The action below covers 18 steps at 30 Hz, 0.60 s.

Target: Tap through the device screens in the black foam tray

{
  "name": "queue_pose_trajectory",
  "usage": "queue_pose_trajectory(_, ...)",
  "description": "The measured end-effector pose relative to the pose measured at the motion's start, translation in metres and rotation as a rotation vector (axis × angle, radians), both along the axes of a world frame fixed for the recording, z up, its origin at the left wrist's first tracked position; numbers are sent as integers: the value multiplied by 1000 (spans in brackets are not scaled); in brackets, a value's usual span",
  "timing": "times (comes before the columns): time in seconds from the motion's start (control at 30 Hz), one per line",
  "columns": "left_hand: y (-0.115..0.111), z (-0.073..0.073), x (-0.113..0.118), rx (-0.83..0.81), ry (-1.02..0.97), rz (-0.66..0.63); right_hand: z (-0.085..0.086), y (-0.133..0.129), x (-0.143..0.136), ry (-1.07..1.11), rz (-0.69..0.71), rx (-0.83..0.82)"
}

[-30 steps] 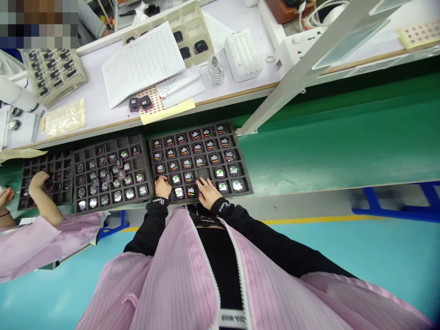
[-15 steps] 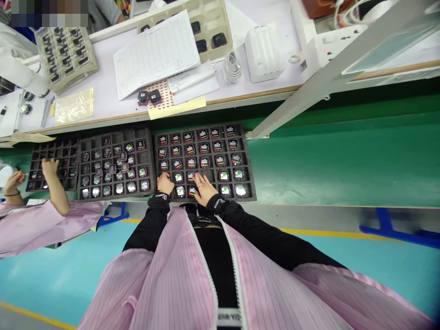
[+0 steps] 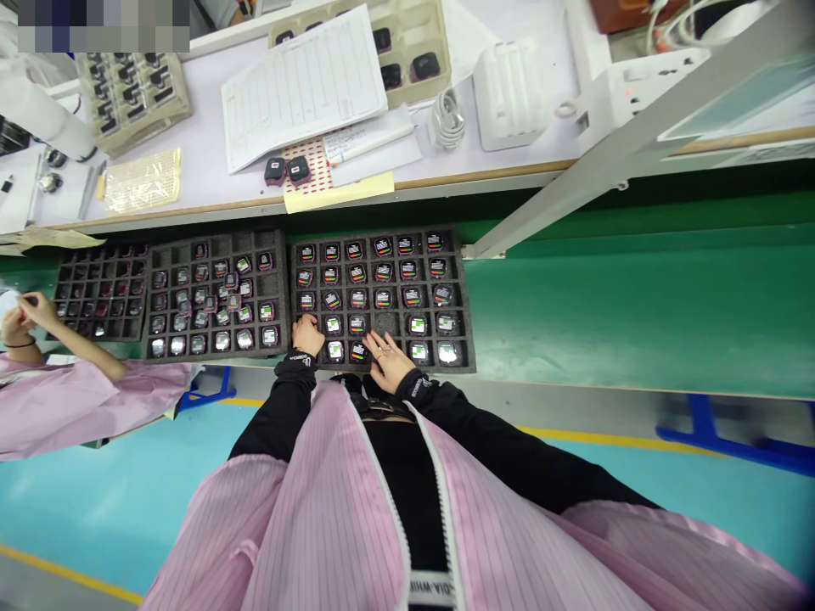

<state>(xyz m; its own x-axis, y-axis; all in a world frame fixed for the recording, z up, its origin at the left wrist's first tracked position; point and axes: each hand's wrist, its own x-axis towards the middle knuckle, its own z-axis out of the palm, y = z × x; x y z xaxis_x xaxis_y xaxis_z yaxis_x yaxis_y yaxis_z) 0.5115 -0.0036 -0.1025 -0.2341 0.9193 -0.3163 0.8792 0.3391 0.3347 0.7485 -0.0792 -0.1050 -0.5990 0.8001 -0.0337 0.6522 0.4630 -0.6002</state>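
A dark foam tray [image 3: 463,327] stands in front of me, its compartments holding several small square devices with lit screens. At its lower left, my left hand [image 3: 308,336] rests over the compartments with bent fingers; what lies under them is hidden. My right hand [image 3: 389,362] is over the lower middle of the tray, fingers spread, with nothing held in it. Its fingertips are beside a device with a lit screen [image 3: 358,350] in the bottom row. The compartment [image 3: 385,322] just above my right hand holds no device.
Left of my tray are a second foam tray [image 3: 280,293] of devices, some piled loosely, and a third tray [image 3: 102,293]. A co-worker's hands [image 3: 31,314] are at the far left. Above, a shelf holds papers [image 3: 306,93], a coiled cable [image 3: 448,119] and a white charger block [image 3: 509,98].
My right hand has shifted slightly right and down, away from the device in the fourth row. The co-worker's hand has moved left, off the third tray. The view has shifted slightly.
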Motion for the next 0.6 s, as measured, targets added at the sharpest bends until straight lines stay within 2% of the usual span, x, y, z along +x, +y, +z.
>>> queue_pose_trajectory(0.13,0,0,0,7,0,-8,-1,1,-1,-24,-29,-24)
queue_pose_trajectory(0.4,0,1,1,3,9,-12,1,20,-20,-93,-51,-30)
queue_pose_trajectory(0.6,0,2,1,3,4,-17,1,15,-12,-100,-57,-38)
